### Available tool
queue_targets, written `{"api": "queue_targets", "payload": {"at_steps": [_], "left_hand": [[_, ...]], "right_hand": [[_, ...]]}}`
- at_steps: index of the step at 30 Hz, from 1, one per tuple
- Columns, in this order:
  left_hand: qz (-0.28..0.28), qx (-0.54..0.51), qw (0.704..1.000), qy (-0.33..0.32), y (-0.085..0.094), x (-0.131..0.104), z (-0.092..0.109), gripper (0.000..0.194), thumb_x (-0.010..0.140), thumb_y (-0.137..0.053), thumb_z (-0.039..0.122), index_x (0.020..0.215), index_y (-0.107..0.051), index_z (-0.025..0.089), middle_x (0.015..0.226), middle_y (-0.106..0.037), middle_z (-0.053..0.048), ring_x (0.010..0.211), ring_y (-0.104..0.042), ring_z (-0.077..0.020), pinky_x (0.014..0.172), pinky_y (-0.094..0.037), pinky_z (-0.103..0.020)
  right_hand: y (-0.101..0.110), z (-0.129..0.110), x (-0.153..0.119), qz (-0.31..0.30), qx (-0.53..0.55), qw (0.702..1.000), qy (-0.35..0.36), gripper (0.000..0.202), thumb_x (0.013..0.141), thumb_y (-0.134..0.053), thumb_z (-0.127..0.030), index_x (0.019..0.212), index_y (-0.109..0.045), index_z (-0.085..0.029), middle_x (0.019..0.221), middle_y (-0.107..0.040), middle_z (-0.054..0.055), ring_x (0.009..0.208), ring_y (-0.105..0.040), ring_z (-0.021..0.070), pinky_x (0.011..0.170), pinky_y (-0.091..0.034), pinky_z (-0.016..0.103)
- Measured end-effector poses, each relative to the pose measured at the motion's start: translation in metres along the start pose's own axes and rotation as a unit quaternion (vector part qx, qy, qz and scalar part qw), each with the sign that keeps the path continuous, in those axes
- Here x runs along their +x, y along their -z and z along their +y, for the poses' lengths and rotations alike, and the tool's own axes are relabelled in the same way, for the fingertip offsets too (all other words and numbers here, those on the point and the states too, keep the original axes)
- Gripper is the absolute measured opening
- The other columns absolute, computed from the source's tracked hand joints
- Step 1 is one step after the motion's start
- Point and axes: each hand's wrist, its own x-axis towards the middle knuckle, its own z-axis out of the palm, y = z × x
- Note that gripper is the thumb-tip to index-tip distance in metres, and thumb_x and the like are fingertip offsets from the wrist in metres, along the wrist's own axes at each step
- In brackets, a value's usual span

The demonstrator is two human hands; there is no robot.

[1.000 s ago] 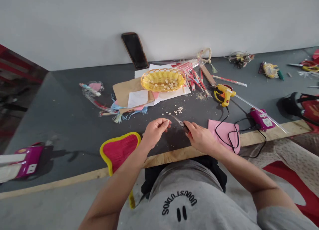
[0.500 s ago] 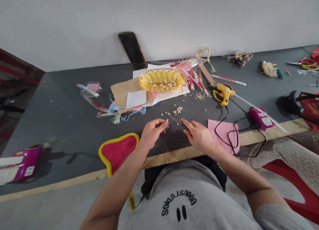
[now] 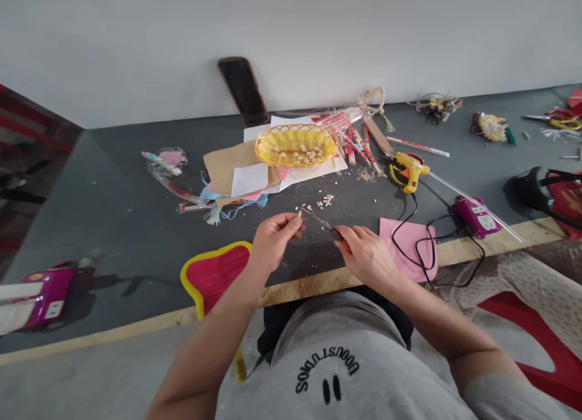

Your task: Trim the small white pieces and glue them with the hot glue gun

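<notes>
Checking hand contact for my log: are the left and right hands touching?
Apart. The head view shows dark tabletop between the left hand and the right hand, with a thin metal tool reaching across the gap.

We had shiny metal on the scissors point(image 3: 324, 224), woven plastic with a slight gloss on the basket point(image 3: 280, 142), smooth yellow plastic on the glue gun point(image 3: 411, 173), and clear glossy plastic on the long stick point(image 3: 464, 197). We read the tabletop point(image 3: 127, 177) as smooth and mostly matt, its edge strip point(image 3: 309, 285) as pale grained wood, the brown sheet point(image 3: 220, 168) as matt paper. We logged soft matt cloth on the grey shirt point(image 3: 350, 329), a dark glossy face on the phone point(image 3: 243, 90).
</notes>
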Motion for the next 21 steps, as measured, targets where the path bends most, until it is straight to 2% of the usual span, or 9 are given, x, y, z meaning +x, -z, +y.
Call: {"api": "queue_targets", "payload": {"at_steps": [3, 6, 13, 17, 21], "left_hand": [[-0.009, 0.034, 0.999, -0.024, 0.002, 0.000, 0.000, 0.034, 0.067, -0.082, 0.047, 0.078, -0.074, 0.016, 0.067, -0.067, 0.000, 0.059, -0.055, -0.0100, 0.061, -0.044, -0.023], [-0.021, 0.070, 0.997, -0.036, 0.003, 0.000, 0.002, 0.033, 0.071, -0.078, 0.048, 0.078, -0.074, 0.016, 0.067, -0.066, 0.000, 0.061, -0.055, -0.0106, 0.062, -0.044, -0.023], [-0.056, 0.206, 0.976, -0.050, 0.010, -0.004, 0.006, 0.030, 0.078, -0.070, 0.047, 0.075, -0.073, 0.017, 0.063, -0.065, 0.000, 0.060, -0.053, -0.0127, 0.059, -0.040, -0.024], [-0.080, 0.212, 0.973, -0.044, 0.013, -0.006, 0.008, 0.024, 0.077, -0.070, 0.041, 0.078, -0.076, 0.018, 0.068, -0.069, -0.002, 0.062, -0.056, -0.0140, 0.060, -0.041, -0.025], [-0.085, 0.204, 0.975, -0.023, 0.014, -0.006, 0.010, 0.021, 0.072, -0.072, 0.039, 0.072, -0.076, 0.018, 0.067, -0.069, -0.003, 0.060, -0.055, -0.0140, 0.057, -0.040, -0.025]], "right_hand": [[0.000, -0.001, -0.003, 0.022, -0.010, 1.000, 0.006, 0.009, 0.096, -0.055, -0.020, 0.094, -0.064, -0.017, 0.084, -0.070, 0.007, 0.077, -0.064, 0.0201, 0.067, -0.043, 0.029], [-0.002, -0.001, -0.005, 0.040, -0.027, 0.999, 0.011, 0.014, 0.094, -0.060, -0.023, 0.081, -0.060, -0.018, 0.075, -0.067, 0.005, 0.072, -0.062, 0.0189, 0.062, -0.038, 0.028], [-0.002, -0.006, -0.010, 0.021, -0.029, 0.999, 0.014, 0.010, 0.092, -0.060, -0.020, 0.083, -0.059, -0.018, 0.080, -0.068, 0.005, 0.077, -0.063, 0.0202, 0.065, -0.042, 0.029], [0.000, -0.009, -0.012, -0.006, -0.005, 1.000, 0.014, 0.010, 0.096, -0.054, -0.018, 0.088, -0.061, -0.018, 0.091, -0.068, 0.008, 0.085, -0.061, 0.0222, 0.071, -0.049, 0.032], [-0.001, -0.008, -0.011, 0.016, 0.033, 0.999, 0.030, 0.009, 0.094, -0.056, -0.018, 0.087, -0.062, -0.018, 0.107, -0.065, 0.013, 0.100, -0.056, 0.0256, 0.087, -0.052, 0.039]]}}
